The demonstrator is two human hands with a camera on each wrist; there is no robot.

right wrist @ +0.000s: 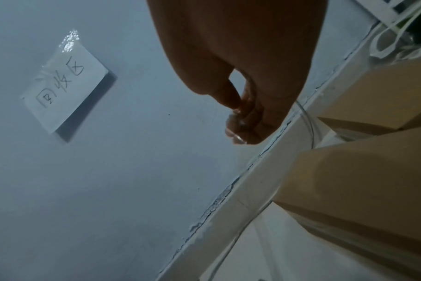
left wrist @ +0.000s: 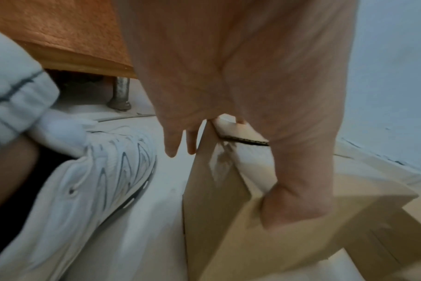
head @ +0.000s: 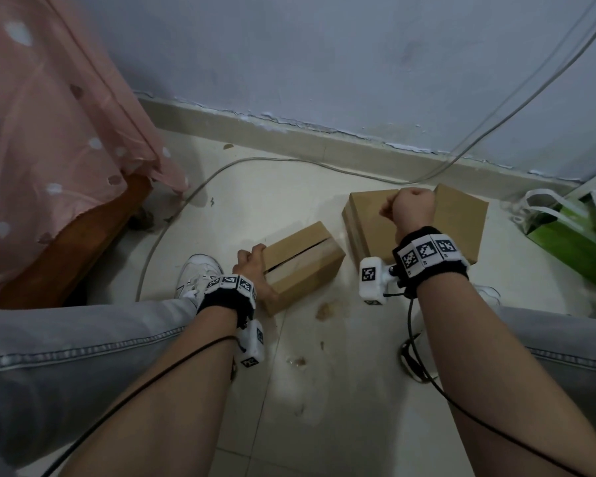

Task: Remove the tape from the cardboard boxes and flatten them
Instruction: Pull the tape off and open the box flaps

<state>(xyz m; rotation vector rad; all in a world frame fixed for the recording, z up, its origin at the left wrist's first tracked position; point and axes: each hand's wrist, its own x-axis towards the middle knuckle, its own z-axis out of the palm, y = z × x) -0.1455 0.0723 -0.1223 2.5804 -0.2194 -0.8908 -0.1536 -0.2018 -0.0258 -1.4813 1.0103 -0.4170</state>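
Observation:
A small cardboard box [head: 303,266] lies on the floor between my knees, with a dark slit open along its top seam. My left hand [head: 252,266] grips its left end. The thumb [left wrist: 293,205] presses the near side of the box [left wrist: 216,199] and the fingers [left wrist: 173,140] hang over the far edge. My right hand [head: 410,204] is raised in a fist above two more cardboard boxes [head: 461,222]. In the right wrist view its fingers [right wrist: 250,121] curl round a shiny wad of clear tape [right wrist: 237,123].
A bed with a pink cloth [head: 49,132] and an orange wooden frame stands at the left. My white shoe [head: 197,273] is beside the small box. A pale cable [head: 255,161] runs along the floor by the wall. A green bag [head: 565,235] stands at the right.

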